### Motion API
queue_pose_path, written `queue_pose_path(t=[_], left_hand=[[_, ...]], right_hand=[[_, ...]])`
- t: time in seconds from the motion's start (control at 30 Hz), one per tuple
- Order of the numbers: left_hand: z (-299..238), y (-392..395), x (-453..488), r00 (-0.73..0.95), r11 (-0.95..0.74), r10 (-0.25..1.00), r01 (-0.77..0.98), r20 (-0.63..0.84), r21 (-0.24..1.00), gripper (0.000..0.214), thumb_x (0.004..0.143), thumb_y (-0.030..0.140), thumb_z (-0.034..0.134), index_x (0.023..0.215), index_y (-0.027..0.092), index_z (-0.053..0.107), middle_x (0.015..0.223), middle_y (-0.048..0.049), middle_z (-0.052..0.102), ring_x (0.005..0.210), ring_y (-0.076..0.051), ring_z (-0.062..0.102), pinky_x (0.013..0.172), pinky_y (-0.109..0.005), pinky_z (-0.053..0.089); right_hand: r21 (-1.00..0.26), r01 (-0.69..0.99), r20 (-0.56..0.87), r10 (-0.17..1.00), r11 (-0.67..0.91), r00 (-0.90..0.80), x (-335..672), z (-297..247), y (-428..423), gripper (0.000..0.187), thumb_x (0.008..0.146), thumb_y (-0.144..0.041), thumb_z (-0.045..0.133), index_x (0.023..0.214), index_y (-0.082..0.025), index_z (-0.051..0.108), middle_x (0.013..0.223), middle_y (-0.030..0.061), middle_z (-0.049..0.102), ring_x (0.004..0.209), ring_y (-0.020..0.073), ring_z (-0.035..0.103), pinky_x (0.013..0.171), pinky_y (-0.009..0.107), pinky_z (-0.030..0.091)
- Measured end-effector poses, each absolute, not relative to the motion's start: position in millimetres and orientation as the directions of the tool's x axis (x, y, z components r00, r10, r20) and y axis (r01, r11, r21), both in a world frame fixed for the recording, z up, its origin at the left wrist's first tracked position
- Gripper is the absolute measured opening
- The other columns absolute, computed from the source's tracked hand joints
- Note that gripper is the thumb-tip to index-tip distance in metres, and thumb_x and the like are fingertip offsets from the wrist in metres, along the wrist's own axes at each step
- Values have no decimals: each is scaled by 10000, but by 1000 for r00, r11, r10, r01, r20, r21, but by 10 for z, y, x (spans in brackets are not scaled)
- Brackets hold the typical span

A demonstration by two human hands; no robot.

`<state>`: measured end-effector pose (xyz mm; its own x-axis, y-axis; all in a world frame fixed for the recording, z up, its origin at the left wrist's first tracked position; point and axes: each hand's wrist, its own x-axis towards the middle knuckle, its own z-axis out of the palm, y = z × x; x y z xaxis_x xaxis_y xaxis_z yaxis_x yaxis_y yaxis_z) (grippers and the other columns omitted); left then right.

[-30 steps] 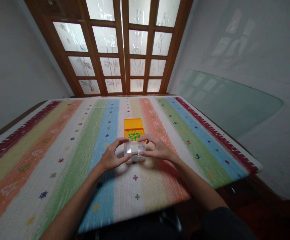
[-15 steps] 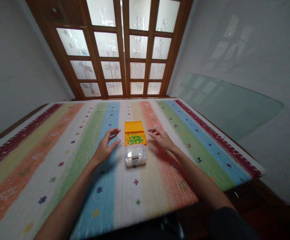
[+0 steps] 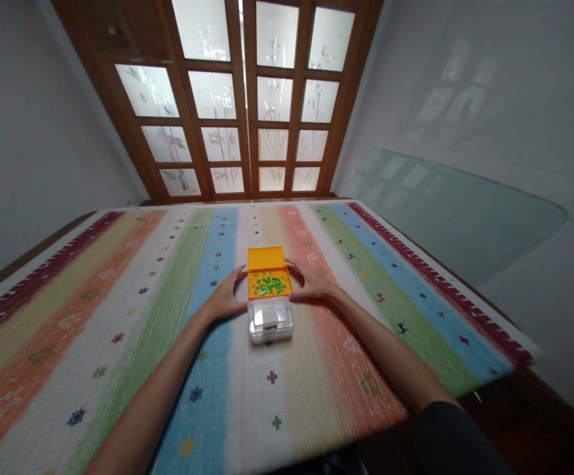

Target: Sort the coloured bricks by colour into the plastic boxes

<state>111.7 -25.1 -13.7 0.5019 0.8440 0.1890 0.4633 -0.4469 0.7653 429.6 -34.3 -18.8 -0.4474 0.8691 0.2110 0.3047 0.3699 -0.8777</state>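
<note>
An orange tray (image 3: 266,260) holding several small green pieces (image 3: 270,285) lies on the striped cloth, near the table's middle. My left hand (image 3: 227,298) rests against the tray's left side. On the other side, my right hand (image 3: 311,282) touches the tray's right edge. Both hands have their fingers curved along the tray walls. Just in front of the tray sits a small clear plastic box (image 3: 270,319) with its lid down; neither hand touches it.
The table (image 3: 119,316) wears a cloth of coloured stripes with small motifs. A wooden door with frosted panes (image 3: 247,99) stands behind it. A glass sheet (image 3: 455,204) leans against the right wall.
My hands let go of the clear box, which now rests on the cloth. They spread apart and then closed in on both sides of the orange tray.
</note>
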Motion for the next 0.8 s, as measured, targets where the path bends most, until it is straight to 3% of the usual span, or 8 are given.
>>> queue_pose_path(t=[0.2,0.33,0.47,0.67,0.8], left_hand=[[-140,-235,1168,453,-442,849,325,273,836,996,681,420,863,1512,183,369,1447,-225,582,1372,-358,544,1185,-606,366],[-112,-235,1201,409,-355,873,160,265,921,955,726,459,839,1509,200,355,1569,-243,437,1453,-346,445,1202,-597,335],[-17,-278,1230,335,-322,898,56,286,945,917,745,488,834,1495,217,380,1613,-236,369,1479,-341,404,1219,-573,322],[205,-483,1240,282,-345,902,13,328,938,827,780,509,813,1452,188,452,1566,-216,454,1427,-336,484,1207,-546,377],[278,-620,1285,272,-375,890,-21,366,927,812,801,489,802,1478,189,467,1559,-189,477,1406,-326,512,1204,-528,400]], right_hand=[[-934,172,217,881,312,-420,4226,-176,-301,1084,568,-368,946,1507,-230,423,1506,182,510,1404,307,481,1184,552,338],[-952,88,243,897,294,-370,4177,-64,-265,1005,544,-354,963,1429,-234,503,1436,171,569,1355,294,527,1164,551,371],[-970,-8,230,911,242,-342,4164,106,-251,990,549,-332,964,1421,-280,497,1387,138,595,1224,268,622,1078,508,484],[-950,-237,231,969,204,-93,4046,308,-322,557,798,-526,776,1263,-268,611,1222,67,699,981,185,704,910,352,581],[-928,-343,157,987,143,-13,3839,376,-363,484,796,-545,766,1164,-243,677,1036,53,762,982,219,727,839,346,600]])
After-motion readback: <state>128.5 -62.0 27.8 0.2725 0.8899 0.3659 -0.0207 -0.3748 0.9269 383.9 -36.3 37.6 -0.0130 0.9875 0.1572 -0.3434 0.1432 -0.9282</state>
